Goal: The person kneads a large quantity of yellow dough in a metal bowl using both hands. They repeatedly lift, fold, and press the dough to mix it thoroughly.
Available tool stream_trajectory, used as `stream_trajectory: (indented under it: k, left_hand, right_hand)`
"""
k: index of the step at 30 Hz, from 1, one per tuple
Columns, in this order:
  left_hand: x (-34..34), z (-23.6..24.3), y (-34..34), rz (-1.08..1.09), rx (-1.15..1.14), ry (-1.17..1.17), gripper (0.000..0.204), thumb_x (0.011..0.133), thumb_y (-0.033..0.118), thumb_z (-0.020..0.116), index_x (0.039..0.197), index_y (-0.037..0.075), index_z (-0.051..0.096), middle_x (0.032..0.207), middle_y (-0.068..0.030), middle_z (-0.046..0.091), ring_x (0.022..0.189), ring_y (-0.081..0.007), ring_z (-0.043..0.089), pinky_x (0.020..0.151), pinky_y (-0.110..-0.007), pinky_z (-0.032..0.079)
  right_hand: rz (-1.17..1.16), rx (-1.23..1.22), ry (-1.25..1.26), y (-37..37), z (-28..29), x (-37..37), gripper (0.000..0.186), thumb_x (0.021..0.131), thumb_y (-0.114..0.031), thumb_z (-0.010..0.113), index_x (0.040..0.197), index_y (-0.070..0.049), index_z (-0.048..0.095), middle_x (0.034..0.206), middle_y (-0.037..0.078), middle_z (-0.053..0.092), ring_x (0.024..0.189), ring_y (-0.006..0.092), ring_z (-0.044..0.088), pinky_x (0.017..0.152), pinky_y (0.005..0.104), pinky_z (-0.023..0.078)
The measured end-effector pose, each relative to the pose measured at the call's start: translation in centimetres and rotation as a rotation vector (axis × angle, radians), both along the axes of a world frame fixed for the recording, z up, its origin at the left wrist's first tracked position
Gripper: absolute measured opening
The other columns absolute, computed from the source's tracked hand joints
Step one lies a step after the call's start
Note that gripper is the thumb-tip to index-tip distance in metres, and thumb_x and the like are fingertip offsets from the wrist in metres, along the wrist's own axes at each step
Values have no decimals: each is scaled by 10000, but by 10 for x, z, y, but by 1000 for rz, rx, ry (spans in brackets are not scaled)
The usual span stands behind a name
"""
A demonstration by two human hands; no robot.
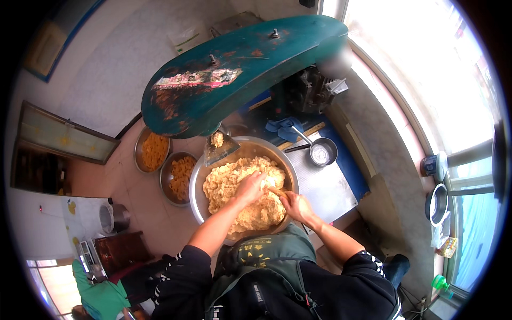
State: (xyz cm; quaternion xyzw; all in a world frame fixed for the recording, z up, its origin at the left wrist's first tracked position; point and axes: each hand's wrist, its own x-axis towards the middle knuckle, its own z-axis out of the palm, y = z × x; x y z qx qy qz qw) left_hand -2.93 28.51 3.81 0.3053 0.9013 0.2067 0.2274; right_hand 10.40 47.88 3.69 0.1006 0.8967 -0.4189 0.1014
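Observation:
A large metal bowl (198, 205) in front of me holds a big mass of lumpy, pale yellow dough (226, 184). My left hand (250, 188) is at the middle of the dough, its fingers curled at one end of a tan, stick-like piece (276, 191). At the bowl's right side my right hand (297, 207) is closed round the other end of that piece. Whether it is a strip of dough or a wooden handle I cannot tell. Just beyond the bowl's far rim, a metal chute (221, 151) carries a small dough lump (217, 140).
A rusty green machine cover (242, 66) overhangs the far side. Left of the bowl, two metal basins (137, 160) (166, 193) hold orange-yellow crumbly food. A saucepan (332, 152) rests right, near a blue cloth (285, 128). A person in green (101, 298) is at lower left.

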Motion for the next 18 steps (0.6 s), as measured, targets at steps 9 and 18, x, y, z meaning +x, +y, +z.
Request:
stream_trajectory:
  k: [9,18]
  left_hand:
    - [12,-11,-17,120,95,-53,414,856,12,682,1257,89,608,1186,-142,615,1031,-342,670,900,-421,564]
    - [31,-6,-42,254,444,-86,284,817,-108,589,1045,47,660,1067,-124,665,1001,-296,678,870,-378,560]
  right_hand:
    - [39,91,62,1,3,-15,283,962,-321,647,899,-47,672,759,242,698,750,460,690,689,547,558]
    - [76,141,-11,7,-19,-21,303,967,-343,618,900,-51,669,789,255,702,783,472,692,724,556,557]
